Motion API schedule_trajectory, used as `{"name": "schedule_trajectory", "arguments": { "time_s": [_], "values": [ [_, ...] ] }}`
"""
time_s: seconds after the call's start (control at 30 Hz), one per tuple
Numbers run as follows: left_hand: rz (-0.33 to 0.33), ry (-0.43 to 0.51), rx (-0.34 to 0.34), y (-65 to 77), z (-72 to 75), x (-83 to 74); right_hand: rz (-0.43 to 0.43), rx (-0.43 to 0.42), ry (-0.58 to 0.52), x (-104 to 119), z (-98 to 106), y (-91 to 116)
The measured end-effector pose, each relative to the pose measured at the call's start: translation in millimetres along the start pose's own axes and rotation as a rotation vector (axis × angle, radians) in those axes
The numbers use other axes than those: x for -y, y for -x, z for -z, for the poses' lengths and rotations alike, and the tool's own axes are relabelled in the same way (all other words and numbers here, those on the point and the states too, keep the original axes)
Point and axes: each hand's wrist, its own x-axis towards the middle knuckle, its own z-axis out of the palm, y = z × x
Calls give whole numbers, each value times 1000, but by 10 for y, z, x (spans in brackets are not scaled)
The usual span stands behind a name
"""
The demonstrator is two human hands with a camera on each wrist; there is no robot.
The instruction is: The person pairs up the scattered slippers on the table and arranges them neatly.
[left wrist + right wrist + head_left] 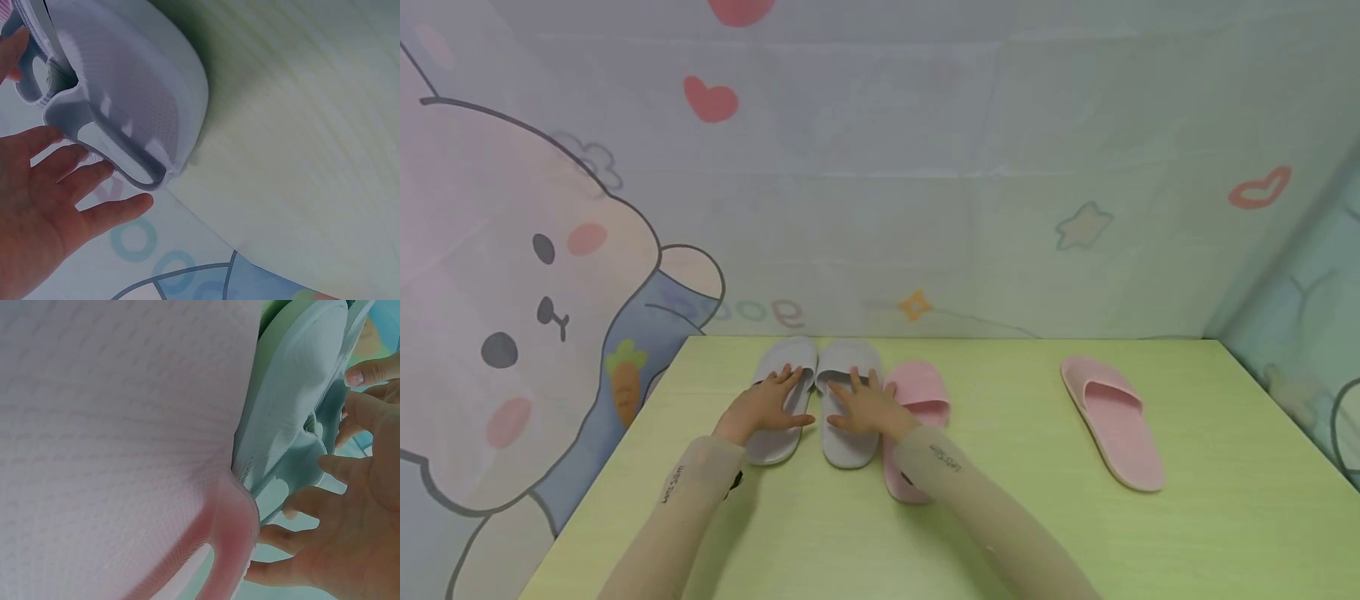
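Two grey slippers lie side by side at the back of the table, the left one touching or nearly touching the right one. Over the left slipper my left hand spreads its fingers, which come right at the strap edge in the left wrist view. My right hand reaches across the right grey slipper, fingers splayed near its strap. A pink slipper lies directly to the right, partly hidden under my right wrist; it fills much of the right wrist view. Neither hand grips anything.
A second pink slipper lies apart at the right of the light green table, tilted with its heel toward me. Behind the table hangs a cloth backdrop printed with a cartoon animal, hearts and stars.
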Motion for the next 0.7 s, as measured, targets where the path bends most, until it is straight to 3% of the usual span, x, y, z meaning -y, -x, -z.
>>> {"name": "schedule_trajectory", "arguments": {
  "time_s": [0.7],
  "values": [
    [15, 31, 14, -6, -14, 8, -27, -24, 88, 21, 7, -42]
  ]
}}
